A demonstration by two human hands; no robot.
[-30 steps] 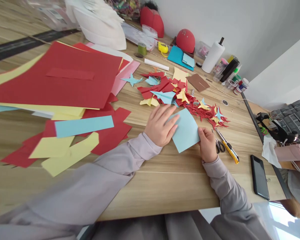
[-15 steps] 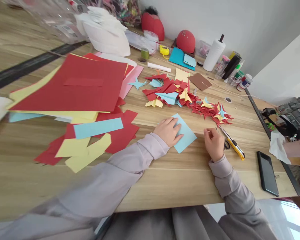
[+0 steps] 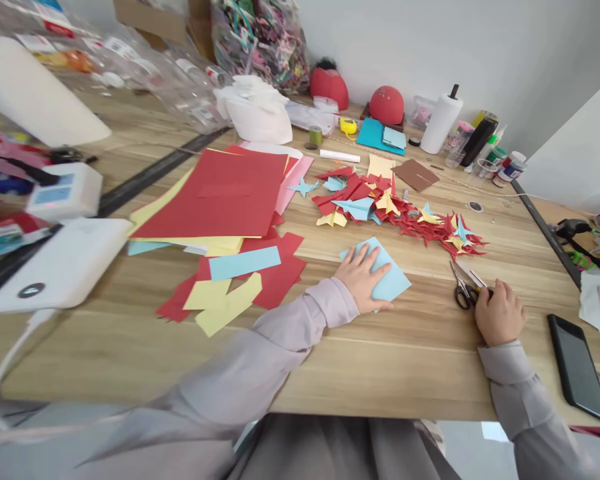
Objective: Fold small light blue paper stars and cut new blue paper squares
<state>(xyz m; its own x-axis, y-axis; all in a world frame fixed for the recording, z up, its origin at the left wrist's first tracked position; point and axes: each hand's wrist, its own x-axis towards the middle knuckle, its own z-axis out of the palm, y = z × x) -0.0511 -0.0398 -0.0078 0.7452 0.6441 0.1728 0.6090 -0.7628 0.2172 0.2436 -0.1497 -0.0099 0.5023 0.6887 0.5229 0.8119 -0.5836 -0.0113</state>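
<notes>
My left hand [image 3: 363, 277] lies flat with its fingers spread on a light blue square of paper [image 3: 393, 280], pressing it against the table. At the right, my right hand [image 3: 501, 313] is curled over the handle of a utility knife, whose silver front end [image 3: 471, 273] points away from me. The knife's yellow handle is hidden under that hand. Just left of it lies a pair of black scissors [image 3: 463, 292]. Beyond the blue square are folded paper planes [image 3: 355, 207] and a heap of small red folded pieces [image 3: 420, 225].
Red sheets [image 3: 230, 200] are stacked at the left, with a light blue strip [image 3: 245, 263] and yellow offcuts [image 3: 233, 308] nearby. A phone [image 3: 579, 367] lies at the right edge. A white power bank [image 3: 65, 267] with a cable sits far left. Bottles [image 3: 443, 123] stand against the wall.
My right hand has moved right and come down onto the utility knife. My left hand stays on the blue square, its fingers spread wider. The view has swung left.
</notes>
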